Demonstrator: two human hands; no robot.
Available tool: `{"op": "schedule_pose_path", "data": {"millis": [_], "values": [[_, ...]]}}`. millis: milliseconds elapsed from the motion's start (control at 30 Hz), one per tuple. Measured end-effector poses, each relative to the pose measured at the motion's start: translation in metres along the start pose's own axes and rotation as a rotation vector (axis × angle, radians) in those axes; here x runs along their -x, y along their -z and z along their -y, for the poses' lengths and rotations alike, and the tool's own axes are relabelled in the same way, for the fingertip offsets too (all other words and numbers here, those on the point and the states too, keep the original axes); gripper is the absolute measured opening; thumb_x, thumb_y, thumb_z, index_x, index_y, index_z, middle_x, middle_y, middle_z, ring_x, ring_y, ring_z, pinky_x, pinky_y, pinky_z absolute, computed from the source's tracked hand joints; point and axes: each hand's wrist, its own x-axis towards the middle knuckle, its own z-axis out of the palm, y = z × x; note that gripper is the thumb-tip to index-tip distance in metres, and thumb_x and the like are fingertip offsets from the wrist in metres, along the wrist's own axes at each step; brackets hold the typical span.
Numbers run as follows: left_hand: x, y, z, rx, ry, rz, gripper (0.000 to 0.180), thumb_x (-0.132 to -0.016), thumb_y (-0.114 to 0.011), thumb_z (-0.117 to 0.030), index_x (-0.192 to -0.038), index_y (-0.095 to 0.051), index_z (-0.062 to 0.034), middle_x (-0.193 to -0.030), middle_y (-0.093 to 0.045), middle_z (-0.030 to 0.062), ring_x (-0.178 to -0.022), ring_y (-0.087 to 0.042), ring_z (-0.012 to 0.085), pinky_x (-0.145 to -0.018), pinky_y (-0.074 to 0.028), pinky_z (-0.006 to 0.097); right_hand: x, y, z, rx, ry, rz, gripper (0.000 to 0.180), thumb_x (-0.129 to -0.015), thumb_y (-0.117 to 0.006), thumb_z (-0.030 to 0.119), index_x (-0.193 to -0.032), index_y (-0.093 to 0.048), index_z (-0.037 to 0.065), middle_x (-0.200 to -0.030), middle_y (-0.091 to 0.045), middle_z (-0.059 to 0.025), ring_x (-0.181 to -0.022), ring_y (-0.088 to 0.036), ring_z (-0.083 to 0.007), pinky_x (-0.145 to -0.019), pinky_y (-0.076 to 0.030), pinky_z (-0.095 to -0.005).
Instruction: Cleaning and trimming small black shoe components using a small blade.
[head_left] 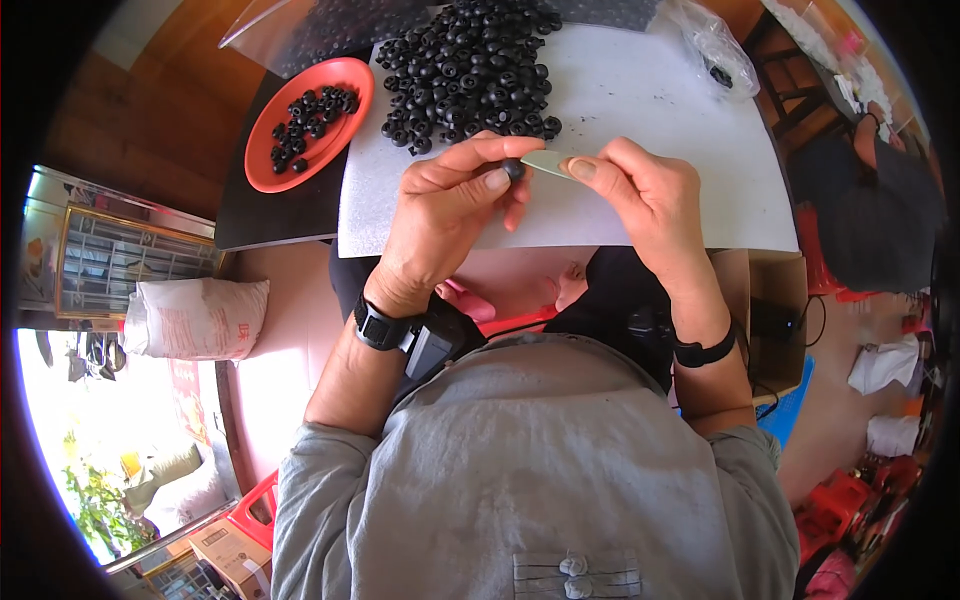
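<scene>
Between the thumb and fingers of my left hand [445, 205] is a small round black part [513, 169]. My right hand [645, 195] pinches a pale green flat blade [545, 162], like a small knife; its handle is hidden in my fingers. The blade's tip reaches the black part, though I cannot tell whether it touches. Just beyond my hands lies a large heap of similar black parts [465, 75], some showing round openings. To the left, an orange-red oval plate [262, 165] holds several more of them.
A white foam sheet [650, 100] covers the table, with small dark crumbs on it. A clear plastic bag [715, 60] lies at the far right. A cardboard box [780, 270] stands by my right knee. Another person in dark clothes [870, 210] sits at the right.
</scene>
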Motion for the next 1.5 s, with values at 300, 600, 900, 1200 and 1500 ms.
{"op": "schedule_pose_path", "data": {"millis": [300,600,900,1200,1500], "values": [[0.002,-0.006,-0.003,-0.014,0.01,-0.043,0.031,-0.102,-0.055,0.004,-0.13,-0.067,0.0079,-0.105,-0.058,0.0067,-0.092,-0.06,0.0172,-0.075,-0.05,0.031,0.001,-0.004,0.003,0.149,0.033,-0.014,0.046,-0.096,-0.074,0.035,-0.066,-0.053,0.008,-0.05,-0.049,-0.0075,-0.044,-0.046,-0.0256,-0.045,-0.035,-0.0387],[0.001,-0.005,-0.001,-0.009,0.006,-0.053,0.027,-0.102,-0.056,0.003,-0.124,-0.069,0.0086,-0.106,-0.06,0.0071,-0.091,-0.061,0.0169,-0.073,-0.051,0.032,0.002,-0.004,-0.002,0.215,0.131,-0.023,0.046,-0.094,-0.075,0.037,-0.066,-0.053,0.009,-0.051,-0.05,-0.0084,-0.045,-0.048,-0.0271,-0.045,-0.036,-0.0397],[0.0,-0.005,-0.004,-0.009,0.038,-0.031,0.03,-0.102,-0.056,0.002,-0.128,-0.068,0.0078,-0.101,-0.06,0.0063,-0.09,-0.061,0.0169,-0.072,-0.052,0.031,0.005,-0.003,-0.005,0.047,0.061,-0.046,0.045,-0.094,-0.076,0.036,-0.068,-0.054,0.007,-0.053,-0.049,-0.0079,-0.046,-0.047,-0.0239,-0.046,-0.036,-0.0374],[0.001,-0.006,-0.003,-0.025,0.02,-0.017,0.03,-0.102,-0.056,0.001,-0.129,-0.068,0.008,-0.101,-0.059,0.0067,-0.09,-0.061,0.0167,-0.073,-0.051,0.031,0.004,-0.004,-0.001,0.16,0.07,-0.068,0.046,-0.094,-0.075,0.037,-0.066,-0.052,0.008,-0.051,-0.048,-0.0076,-0.046,-0.047,-0.0245,-0.046,-0.035,-0.0381],[0.001,-0.007,-0.003,-0.024,0.011,-0.026,0.028,-0.102,-0.054,0.003,-0.126,-0.068,0.0086,-0.105,-0.061,0.0076,-0.088,-0.061,0.0167,-0.072,-0.052,0.031,0.005,-0.008,-0.003,0.199,0.135,-0.104,0.046,-0.092,-0.078,0.036,-0.065,-0.052,0.009,-0.052,-0.049,-0.0071,-0.046,-0.048,-0.0252,-0.046,-0.036,-0.0386]]}}
